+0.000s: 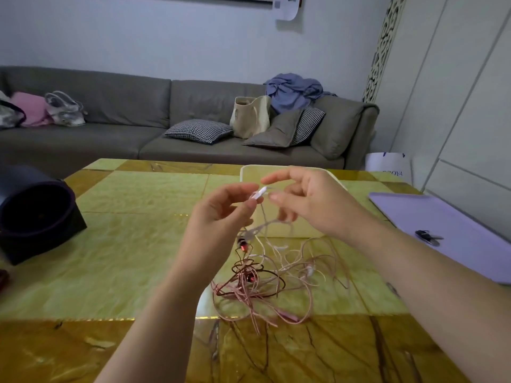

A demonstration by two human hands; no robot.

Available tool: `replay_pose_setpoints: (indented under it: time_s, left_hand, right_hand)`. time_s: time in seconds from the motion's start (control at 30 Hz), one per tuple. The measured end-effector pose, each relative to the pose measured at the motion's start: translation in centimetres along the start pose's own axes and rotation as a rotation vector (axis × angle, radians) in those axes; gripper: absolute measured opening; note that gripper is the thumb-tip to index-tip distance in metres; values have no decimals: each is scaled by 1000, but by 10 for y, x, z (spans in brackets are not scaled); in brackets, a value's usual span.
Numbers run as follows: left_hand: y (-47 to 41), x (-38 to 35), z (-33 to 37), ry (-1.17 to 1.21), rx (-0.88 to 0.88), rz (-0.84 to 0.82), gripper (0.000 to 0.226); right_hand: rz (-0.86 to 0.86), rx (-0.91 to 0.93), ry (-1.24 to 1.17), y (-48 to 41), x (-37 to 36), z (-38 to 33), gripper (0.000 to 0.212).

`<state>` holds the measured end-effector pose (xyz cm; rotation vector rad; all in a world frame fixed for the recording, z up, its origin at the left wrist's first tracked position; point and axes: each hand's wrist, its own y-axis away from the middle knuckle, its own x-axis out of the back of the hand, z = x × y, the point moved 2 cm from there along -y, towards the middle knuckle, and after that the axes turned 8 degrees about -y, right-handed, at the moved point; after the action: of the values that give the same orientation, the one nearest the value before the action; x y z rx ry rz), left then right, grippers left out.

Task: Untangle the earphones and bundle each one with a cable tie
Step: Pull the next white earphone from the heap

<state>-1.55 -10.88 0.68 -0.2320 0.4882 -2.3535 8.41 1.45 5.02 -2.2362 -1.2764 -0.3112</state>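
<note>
Both hands are raised above the middle of the green-and-amber stone surface [124, 244]. The left hand [218, 214] pinches a small white plug [258, 193] between thumb and forefinger, its other fingers curled. The right hand [307, 200] sits just beside it with fingers spread and loosely bent; its forefinger tip is near the plug's far end, but whether it touches cannot be told.

From the plug a pale cord drops to the tangled earphones [265, 275], a loose heap of pink, white and dark red-brown cable lying on the surface below and between the wrists. A red earbud [243, 244] hangs partway up, clear of the heap.

Behind the hands a pale cream tray [249, 172] lies flat, well inside the far edge. On the right a lilac tray [453, 228] reaches the surface's right edge and holds small dark pieces [427, 236], too blurred to name. On the left a dark cylindrical container [33, 211] lies on its side near the left edge.

Bare surface stays open left of the heap and along the near edge. A grey sofa [110, 106] stands beyond the far edge.
</note>
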Motion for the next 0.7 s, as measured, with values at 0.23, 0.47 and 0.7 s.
replay_pose_setpoints:
  time_s: [0.23, 0.47, 0.7]
  left_hand:
    - [-2, -4, -16, -467, 9, 78, 28]
    - [-8, 5, -35, -631, 101, 132, 14]
    - [0, -21, -29, -162, 151, -232, 29]
  right_hand:
    - [260, -97, -80, -3, -4, 28, 19]
    - [208, -546, -910, -8, 8, 23, 66]
    - [81, -589, -963, -4, 3, 16, 77]
